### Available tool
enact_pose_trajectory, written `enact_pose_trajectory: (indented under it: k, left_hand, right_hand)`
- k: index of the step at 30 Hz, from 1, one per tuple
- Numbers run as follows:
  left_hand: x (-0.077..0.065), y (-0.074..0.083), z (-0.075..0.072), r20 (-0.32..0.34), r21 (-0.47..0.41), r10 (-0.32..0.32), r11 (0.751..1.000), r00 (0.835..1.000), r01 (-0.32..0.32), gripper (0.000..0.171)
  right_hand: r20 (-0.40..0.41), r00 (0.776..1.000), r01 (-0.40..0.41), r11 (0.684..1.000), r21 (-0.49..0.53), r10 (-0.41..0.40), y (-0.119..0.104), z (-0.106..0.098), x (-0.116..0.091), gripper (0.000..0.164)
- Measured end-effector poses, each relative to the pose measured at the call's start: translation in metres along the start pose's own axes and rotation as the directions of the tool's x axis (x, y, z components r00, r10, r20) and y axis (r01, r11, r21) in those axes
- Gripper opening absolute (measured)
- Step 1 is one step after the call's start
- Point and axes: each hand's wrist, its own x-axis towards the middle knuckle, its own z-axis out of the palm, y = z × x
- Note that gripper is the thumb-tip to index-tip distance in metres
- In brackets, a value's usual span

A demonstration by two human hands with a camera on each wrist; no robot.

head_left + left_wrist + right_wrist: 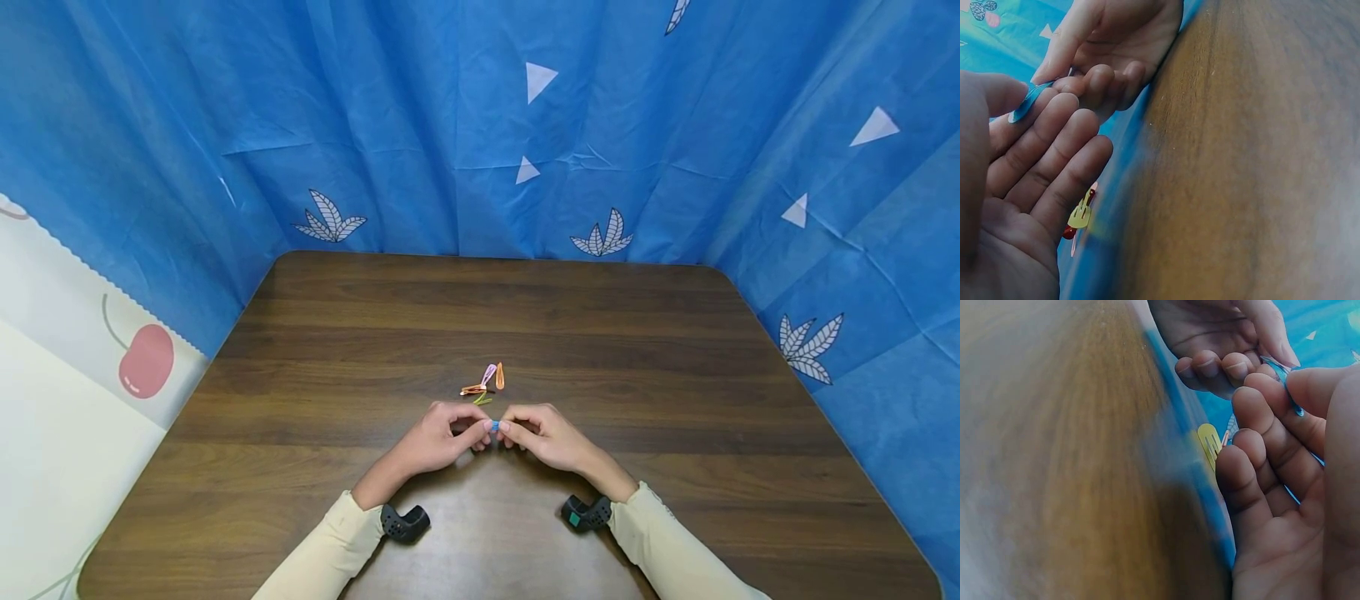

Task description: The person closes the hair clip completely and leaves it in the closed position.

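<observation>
A small blue snap hair clip (495,426) is held between both hands above the table. My left hand (444,437) pinches one end between thumb and index finger; my right hand (549,437) pinches the other end the same way. In the left wrist view the blue clip (1032,100) shows between the thumb and fingertips, partly covered. The right wrist view shows the clip (1286,384) as a narrow blue strip. Just beyond the hands lie more hair clips: a pink one (489,374), an orange one (500,377), another orange one (472,389) and a yellow-green one (482,400).
The brown wooden table (360,333) spreads around the hands. A blue curtain (420,125) with white leaf and triangle prints hangs along its back and right edges. At the left is a pale cloth (75,358) with a cherry print. Dark bands (405,524) sit at both wrists.
</observation>
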Motion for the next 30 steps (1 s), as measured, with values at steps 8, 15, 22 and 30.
enact_pose_trajectory:
  k: [8,15,22,30]
  left_hand:
    - [0.001,0.000,-0.001,-0.040,-0.008,-0.019,1.000,0.999,0.019,0.019]
    - [0.002,0.000,-0.001,-0.052,-0.027,-0.035,0.999,0.998,0.034,0.023]
    - [0.003,-0.008,-0.001,-0.048,-0.037,-0.063,0.997,0.997,0.062,0.026]
    - [0.005,-0.033,0.003,-0.064,-0.029,-0.070,0.997,0.995,0.068,0.026]
  right_hand:
    - [0.001,1.000,0.000,1.000,0.016,0.000,-0.001,0.000,0.000,0.022]
    - [-0.071,0.993,0.097,0.995,-0.023,-0.098,0.009,0.002,0.001,0.015]
    - [-0.155,0.974,0.154,0.984,-0.093,-0.167,0.038,0.006,0.003,0.011]
    - [-0.204,0.957,0.183,0.976,-0.118,-0.204,0.039,0.006,0.004,0.015]
